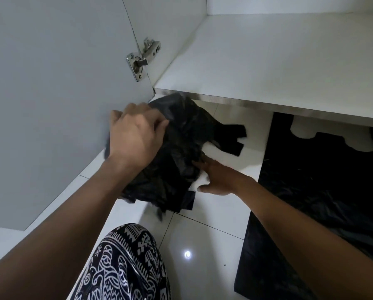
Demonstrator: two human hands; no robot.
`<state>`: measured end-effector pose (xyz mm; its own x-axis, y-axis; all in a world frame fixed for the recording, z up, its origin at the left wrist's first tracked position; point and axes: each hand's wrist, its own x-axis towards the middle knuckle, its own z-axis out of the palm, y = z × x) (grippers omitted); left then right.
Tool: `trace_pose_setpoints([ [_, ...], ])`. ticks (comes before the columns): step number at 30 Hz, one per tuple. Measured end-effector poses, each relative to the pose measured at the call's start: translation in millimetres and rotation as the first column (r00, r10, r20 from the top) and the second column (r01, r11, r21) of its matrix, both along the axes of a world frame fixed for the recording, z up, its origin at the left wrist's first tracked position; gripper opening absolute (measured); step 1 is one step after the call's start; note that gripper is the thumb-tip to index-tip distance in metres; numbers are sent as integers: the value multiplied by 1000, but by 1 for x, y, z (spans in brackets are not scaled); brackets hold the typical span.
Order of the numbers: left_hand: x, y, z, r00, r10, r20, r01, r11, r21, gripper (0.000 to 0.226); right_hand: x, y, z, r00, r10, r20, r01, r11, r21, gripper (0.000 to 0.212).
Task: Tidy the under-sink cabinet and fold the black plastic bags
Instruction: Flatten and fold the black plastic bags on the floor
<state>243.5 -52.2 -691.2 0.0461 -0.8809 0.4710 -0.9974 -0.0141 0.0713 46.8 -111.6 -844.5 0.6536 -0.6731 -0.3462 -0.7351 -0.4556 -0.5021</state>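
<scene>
Because it is thin plastic film, the crumpled black bag (176,152) will likely be very light, limp and slippery, holding no shape of its own and springing back when released (so it wants flattening before any fold). It lies bunched on the tiled floor (202,234) just in front of the cabinet's lower edge, its two loop handles (233,137) trailing to the right. The right hand (215,178), nearer the camera, has straight spread fingers; its fingertips touch the bag's right edge while the palm sits low over the tile. The left hand (135,137), farther in, curls over the top of the bunch and grips a fold of it, with a dark scrap showing past the knuckles. A good hold would be the handles or a straight seam edge, pinched and pulled taut.

Closest of the surroundings is a patterned trouser knee (125,267), just short of the bag's lower corner. To the right, well apart from the bunch, a flat black bag (311,191) lies spread out on the tile, leaving a bare strip between. On the left the open cabinet door (51,83) stands close beside the left hand and limits room that way. Its metal hinge (142,57) sits above, and beyond it is the white cabinet floor (267,61), whose front edge overhangs the bag's far end.
</scene>
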Motion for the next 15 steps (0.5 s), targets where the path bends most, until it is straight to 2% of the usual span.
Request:
trace_pose_setpoints([
  [2,-5,-1,14,991,-66,-116,61,997,-45,13,2,0,-7,996,33,-85,-33,999,6,92],
  [3,-7,-2,18,978,-89,-190,82,996,-45,15,3,0,-8,1000,0,-25,1,999,32,90],
  [4,-9,-3,21,959,-102,-263,97,995,-34,17,3,2,-8,994,-63,89,58,996,63,85],
  [6,-12,-5,24,937,-83,-338,99,995,32,25,4,5,-4,905,-200,374,195,979,52,67],
  [8,-18,-4,25,944,-4,-329,60,985,161,32,4,12,5,771,-335,541,392,920,11,44],
  [9,-21,-2,25,951,25,-308,38,979,198,34,4,17,15,714,-401,575,445,893,69,40],
  [10,-24,-1,25,953,35,-300,32,976,214,37,5,23,28,670,-475,571,452,871,193,47],
  [12,-26,1,24,945,23,-325,50,975,215,35,9,31,49,686,-584,434,348,787,509,56],
  [13,-27,1,25,941,35,-337,50,969,241,34,12,35,55,721,-579,381,284,748,600,57],
  [15,-28,1,27,953,95,-289,4,946,323,46,17,40,60,739,-530,416,187,755,629,58],
])
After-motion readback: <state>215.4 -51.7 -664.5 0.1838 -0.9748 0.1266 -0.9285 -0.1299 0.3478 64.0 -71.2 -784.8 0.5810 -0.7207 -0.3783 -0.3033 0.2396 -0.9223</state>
